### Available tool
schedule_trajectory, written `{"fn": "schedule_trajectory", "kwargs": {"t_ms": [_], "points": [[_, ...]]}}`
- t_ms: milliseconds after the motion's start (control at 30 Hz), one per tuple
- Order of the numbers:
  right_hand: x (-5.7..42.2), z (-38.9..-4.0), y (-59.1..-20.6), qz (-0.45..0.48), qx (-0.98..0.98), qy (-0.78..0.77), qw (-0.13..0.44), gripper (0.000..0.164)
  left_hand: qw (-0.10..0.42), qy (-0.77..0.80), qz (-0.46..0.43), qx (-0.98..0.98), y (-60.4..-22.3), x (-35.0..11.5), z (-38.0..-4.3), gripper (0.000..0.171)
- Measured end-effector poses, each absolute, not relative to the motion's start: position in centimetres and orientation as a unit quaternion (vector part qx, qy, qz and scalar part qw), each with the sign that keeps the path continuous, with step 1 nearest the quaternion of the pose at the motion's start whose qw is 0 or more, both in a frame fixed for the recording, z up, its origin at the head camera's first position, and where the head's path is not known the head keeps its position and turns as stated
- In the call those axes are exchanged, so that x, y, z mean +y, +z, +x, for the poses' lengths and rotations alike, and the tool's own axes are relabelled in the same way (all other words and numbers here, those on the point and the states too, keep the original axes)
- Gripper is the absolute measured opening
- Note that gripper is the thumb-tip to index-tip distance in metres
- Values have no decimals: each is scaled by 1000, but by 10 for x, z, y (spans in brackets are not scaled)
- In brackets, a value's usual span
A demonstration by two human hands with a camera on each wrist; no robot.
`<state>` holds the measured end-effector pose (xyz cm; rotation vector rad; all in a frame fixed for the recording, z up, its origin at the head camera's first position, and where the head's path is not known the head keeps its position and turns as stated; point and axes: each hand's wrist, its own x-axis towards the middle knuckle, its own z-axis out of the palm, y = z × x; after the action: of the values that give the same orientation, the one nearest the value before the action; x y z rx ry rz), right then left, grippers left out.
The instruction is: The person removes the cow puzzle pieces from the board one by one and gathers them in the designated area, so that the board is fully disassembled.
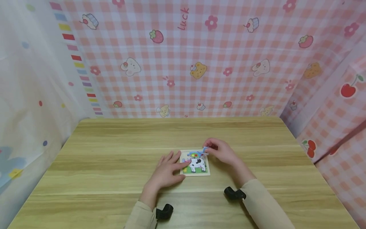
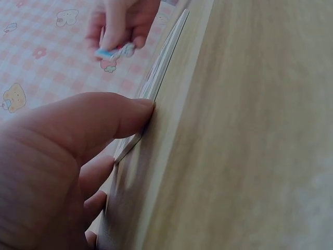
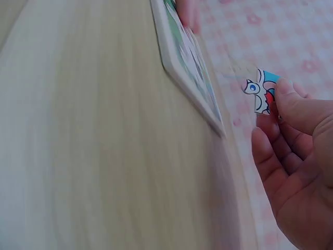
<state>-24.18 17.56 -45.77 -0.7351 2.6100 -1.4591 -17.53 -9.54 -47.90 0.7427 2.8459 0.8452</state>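
A square jigsaw puzzle [image 1: 197, 165] with a black-and-white cow on green grass lies flat in a pale wooden frame on the table. My left hand [image 1: 167, 170] rests at its left side, with fingers spread; the index finger touches the picture and the thumb [image 2: 138, 112] lies against the frame's near edge. Over the puzzle's upper right corner, my right hand [image 1: 220, 151] pinches a small puzzle piece [image 3: 264, 91] between thumb and fingers. The piece is blue, white and red, with a drawn eye on its knob. It is held above the puzzle, apart from it.
The wood-grain table [image 1: 114, 165] extends around the puzzle. A pink checked cloth [image 1: 183, 63] hangs behind the table's far edge, and more cloths hang at left and right. Each beige sleeve [image 1: 261, 200] has a black wrist device [image 1: 234, 193] on it.
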Motion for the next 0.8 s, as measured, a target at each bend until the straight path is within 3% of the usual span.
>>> {"fn": "schedule_trajectory", "kwargs": {"t_ms": [467, 800], "points": [[245, -239, -469, -189, 826, -531, 22, 13, 4, 339, 227, 913, -475, -93, -175, 59], [269, -243, -473, -167, 838, -518, 19, 19, -1, 335, 241, 911, -478, -95, -177, 54]]}}
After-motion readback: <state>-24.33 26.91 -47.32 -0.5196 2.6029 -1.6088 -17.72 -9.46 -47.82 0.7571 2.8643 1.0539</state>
